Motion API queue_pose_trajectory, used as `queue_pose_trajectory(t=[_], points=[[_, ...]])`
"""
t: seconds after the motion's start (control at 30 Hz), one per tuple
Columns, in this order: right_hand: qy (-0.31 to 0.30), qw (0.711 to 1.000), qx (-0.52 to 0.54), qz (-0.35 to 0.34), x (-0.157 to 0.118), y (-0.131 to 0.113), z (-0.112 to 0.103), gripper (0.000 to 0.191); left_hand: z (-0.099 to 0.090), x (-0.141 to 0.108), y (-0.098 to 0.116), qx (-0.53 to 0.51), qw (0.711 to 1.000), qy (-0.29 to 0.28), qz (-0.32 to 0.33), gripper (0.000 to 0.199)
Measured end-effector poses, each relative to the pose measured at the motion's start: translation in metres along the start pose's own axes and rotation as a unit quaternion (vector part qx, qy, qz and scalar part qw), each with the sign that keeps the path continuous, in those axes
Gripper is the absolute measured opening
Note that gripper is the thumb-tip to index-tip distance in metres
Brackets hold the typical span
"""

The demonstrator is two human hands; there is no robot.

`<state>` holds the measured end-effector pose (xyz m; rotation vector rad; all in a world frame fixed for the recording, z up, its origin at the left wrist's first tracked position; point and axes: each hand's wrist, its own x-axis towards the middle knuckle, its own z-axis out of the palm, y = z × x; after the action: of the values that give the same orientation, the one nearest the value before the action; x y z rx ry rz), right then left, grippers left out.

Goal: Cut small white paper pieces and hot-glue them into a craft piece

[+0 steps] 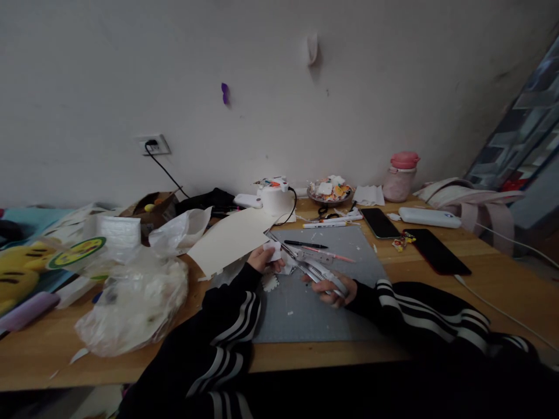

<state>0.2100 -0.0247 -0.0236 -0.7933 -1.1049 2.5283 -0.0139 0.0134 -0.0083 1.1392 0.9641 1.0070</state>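
Note:
My left hand pinches a small piece of white paper above the grey cutting mat. In my right hand is a pair of scissors with thick pale grey handles. Their blades point up and left, close beside the paper; whether they touch it I cannot tell. Below my left hand a white paper scrap with a scalloped edge lies on the mat. A black pen rests just beyond the blades, near a thin pinkish pen-like stick.
A large cream sheet leans over the mat's left edge. Clear plastic bags crowd the left. Behind stand a white round device, a bowl of small pieces and a pink bottle. Phones and a white case lie right.

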Motion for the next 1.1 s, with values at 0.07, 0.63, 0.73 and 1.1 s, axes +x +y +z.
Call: queue_pose_trajectory(t=[0.07,0.63,0.73,1.1], points=[[-0.001,1.000,0.001,-0.001,0.000,0.000,0.001,0.034,0.001,-0.001,0.002,0.000,1.000,0.001,-0.005,0.036],[-0.024,0.999,0.029,-0.025,0.000,0.002,-0.002,0.035,-0.021,0.012,-0.011,-0.046,0.996,0.077,-0.017,0.029],[-0.031,0.999,0.026,-0.018,0.001,0.002,-0.003,0.032,-0.024,0.014,-0.013,-0.051,0.995,0.079,-0.017,0.024],[-0.035,0.999,0.024,-0.014,0.002,0.003,-0.004,0.034,0.002,0.005,0.000,-0.073,0.994,0.062,-0.060,0.040]])
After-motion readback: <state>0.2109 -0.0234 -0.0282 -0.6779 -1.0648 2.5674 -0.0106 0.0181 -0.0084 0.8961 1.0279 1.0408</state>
